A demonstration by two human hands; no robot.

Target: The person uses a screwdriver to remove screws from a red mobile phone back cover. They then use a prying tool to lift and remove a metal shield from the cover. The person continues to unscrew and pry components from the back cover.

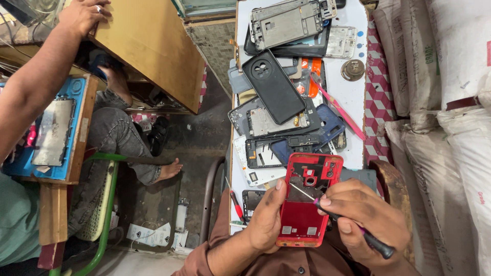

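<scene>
Red phone frame [306,202] over cluttered white table [353,94], seemingly a workshop.

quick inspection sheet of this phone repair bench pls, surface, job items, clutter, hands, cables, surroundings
surface: white table, mostly covered with parts
job's things: red phone back frame, inner side up; thin screwdriver with its tip at the camera cutout
clutter: black phone back cover on a pile of grey and blue frames; pink pry tool; small red-handled tool at the table edge
grips: left hand holds the red frame; right hand holds the screwdriver
cables: nothing seen
surroundings: white sacks on one side; another person's arm over a wooden bench with a blue mat
</scene>
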